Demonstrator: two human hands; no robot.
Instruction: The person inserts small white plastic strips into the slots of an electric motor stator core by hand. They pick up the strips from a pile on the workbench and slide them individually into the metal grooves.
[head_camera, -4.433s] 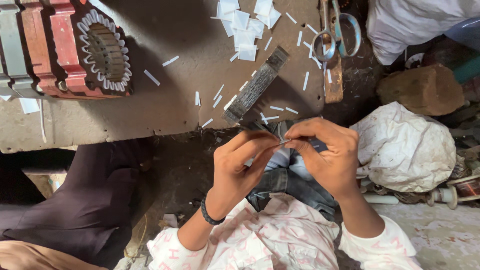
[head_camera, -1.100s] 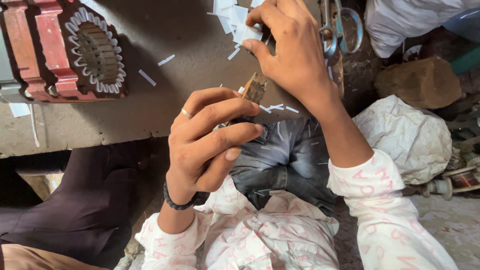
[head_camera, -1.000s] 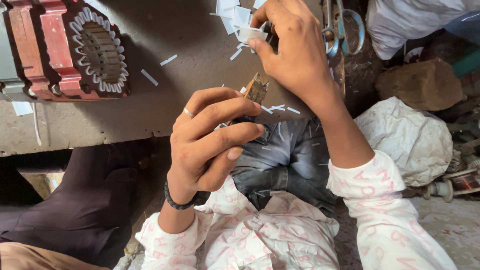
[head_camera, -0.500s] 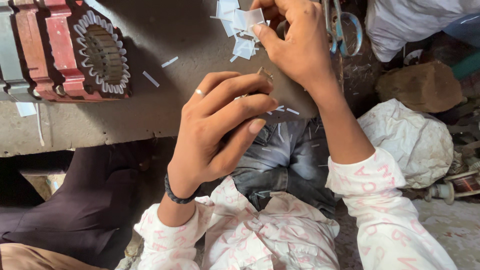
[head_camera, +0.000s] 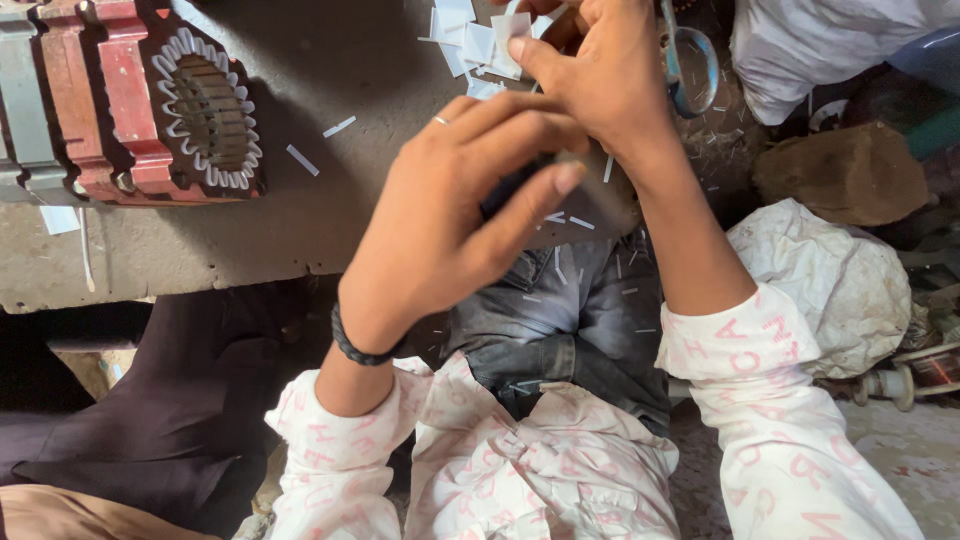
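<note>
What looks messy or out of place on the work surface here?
White paper strips lie scattered loose across the slab, and small bits have fallen onto the jeans. The right hand touches the paper pile.

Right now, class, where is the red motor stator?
In the head view, the red motor stator lies at top left on the grey slab, left of both hands.

Small white paper pieces (head_camera: 470, 40): cut rectangles, flat, loosely overlapping in a heap at the far edge of the grey worktop (head_camera: 300, 230). One piece (head_camera: 508, 28) is pinched at the right hand (head_camera: 600, 80), lifted just above the heap. Thin white strips (head_camera: 302, 160) lie scattered singly nearby, well apart from the heap.
</note>
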